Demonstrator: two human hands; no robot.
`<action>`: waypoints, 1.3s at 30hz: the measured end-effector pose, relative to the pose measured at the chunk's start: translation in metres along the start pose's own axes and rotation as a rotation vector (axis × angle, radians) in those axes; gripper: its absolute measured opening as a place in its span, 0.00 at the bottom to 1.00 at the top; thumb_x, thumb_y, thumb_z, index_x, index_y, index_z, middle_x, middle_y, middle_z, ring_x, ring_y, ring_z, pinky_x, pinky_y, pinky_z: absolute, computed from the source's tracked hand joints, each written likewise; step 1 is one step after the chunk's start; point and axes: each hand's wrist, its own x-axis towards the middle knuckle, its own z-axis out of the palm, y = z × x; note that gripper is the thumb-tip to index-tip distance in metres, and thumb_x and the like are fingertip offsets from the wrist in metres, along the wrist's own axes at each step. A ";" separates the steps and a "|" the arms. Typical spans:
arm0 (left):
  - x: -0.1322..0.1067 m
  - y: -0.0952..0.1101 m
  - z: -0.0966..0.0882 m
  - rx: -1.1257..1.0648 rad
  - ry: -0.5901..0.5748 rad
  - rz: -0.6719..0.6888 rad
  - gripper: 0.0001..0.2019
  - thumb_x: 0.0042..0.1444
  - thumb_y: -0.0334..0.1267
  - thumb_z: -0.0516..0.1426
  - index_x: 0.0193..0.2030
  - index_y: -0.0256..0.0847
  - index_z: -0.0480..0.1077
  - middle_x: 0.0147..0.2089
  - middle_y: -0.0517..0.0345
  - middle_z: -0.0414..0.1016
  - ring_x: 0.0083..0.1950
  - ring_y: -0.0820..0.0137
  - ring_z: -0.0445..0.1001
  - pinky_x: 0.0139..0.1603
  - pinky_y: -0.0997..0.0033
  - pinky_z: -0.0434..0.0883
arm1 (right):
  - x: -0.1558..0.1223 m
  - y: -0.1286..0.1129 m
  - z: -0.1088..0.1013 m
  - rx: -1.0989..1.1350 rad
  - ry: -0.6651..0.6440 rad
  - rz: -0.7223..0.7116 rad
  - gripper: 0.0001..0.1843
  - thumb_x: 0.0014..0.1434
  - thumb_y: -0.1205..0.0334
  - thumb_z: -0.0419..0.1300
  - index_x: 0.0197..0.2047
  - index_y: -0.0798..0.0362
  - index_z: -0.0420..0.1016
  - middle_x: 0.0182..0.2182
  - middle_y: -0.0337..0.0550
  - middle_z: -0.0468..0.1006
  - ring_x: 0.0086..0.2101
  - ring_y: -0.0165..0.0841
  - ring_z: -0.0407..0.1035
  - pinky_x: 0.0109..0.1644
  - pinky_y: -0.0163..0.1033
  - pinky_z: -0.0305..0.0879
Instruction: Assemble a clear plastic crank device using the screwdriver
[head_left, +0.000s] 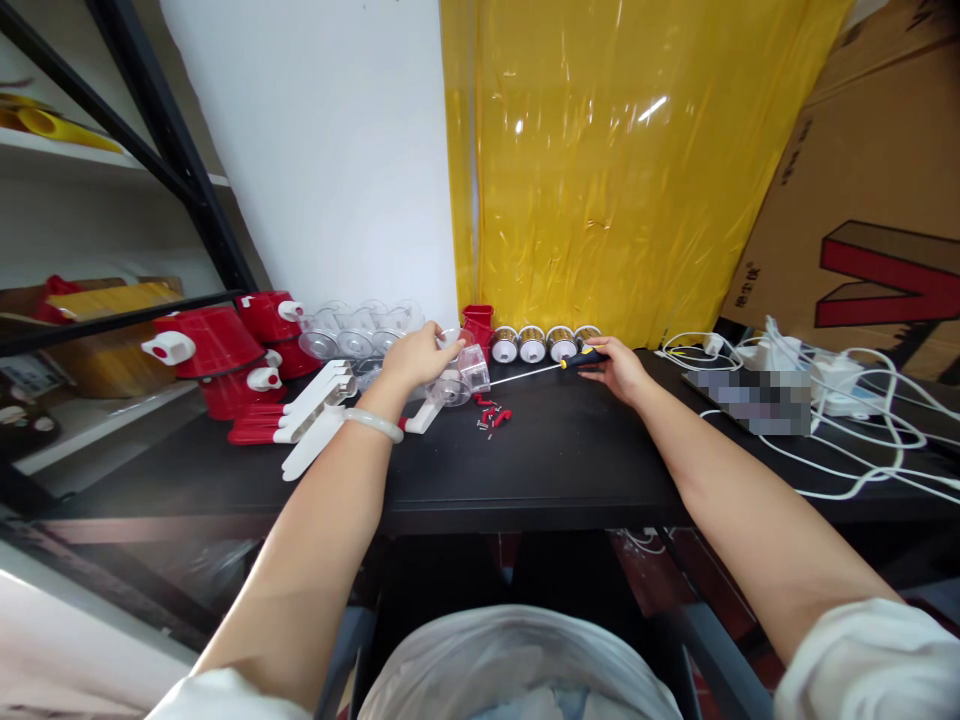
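Note:
My left hand (415,356) rests on a clear plastic housing (459,376) on the black table (555,460), fingers curled over its top. My right hand (619,366) grips the dark handle of a screwdriver (541,370) whose thin shaft lies along the table and points left toward the housing. Small red pieces and screws (491,414) lie just in front of the housing. A white bracelet circles my left wrist.
Red parts with white knobs (217,352), white handles (315,415) and clear domes (360,328) crowd the left. Metal drums (541,342) and a red cup (478,325) stand at the back. White cables (825,400) sprawl right, by a cardboard box (862,220) and yellow sheet (615,160).

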 end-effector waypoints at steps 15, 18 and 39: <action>-0.001 0.001 -0.001 0.001 0.004 -0.004 0.33 0.55 0.69 0.45 0.51 0.42 0.67 0.50 0.44 0.78 0.47 0.52 0.76 0.44 0.58 0.67 | 0.004 0.007 0.001 -0.083 0.027 -0.019 0.05 0.58 0.60 0.60 0.38 0.49 0.68 0.27 0.33 0.74 0.20 0.23 0.67 0.29 0.34 0.72; -0.001 0.000 0.000 -0.004 0.005 -0.006 0.33 0.55 0.69 0.45 0.50 0.42 0.67 0.50 0.44 0.78 0.47 0.52 0.76 0.44 0.58 0.67 | 0.003 0.006 0.002 -0.102 0.044 -0.022 0.07 0.59 0.58 0.61 0.38 0.49 0.68 0.24 0.33 0.73 0.18 0.23 0.65 0.28 0.33 0.71; 0.001 -0.001 0.000 0.006 -0.002 -0.006 0.33 0.56 0.68 0.45 0.51 0.42 0.67 0.51 0.44 0.78 0.49 0.52 0.76 0.44 0.60 0.68 | 0.000 0.001 0.003 -0.002 0.034 0.025 0.09 0.54 0.68 0.54 0.39 0.49 0.68 0.30 0.36 0.74 0.27 0.30 0.73 0.32 0.39 0.73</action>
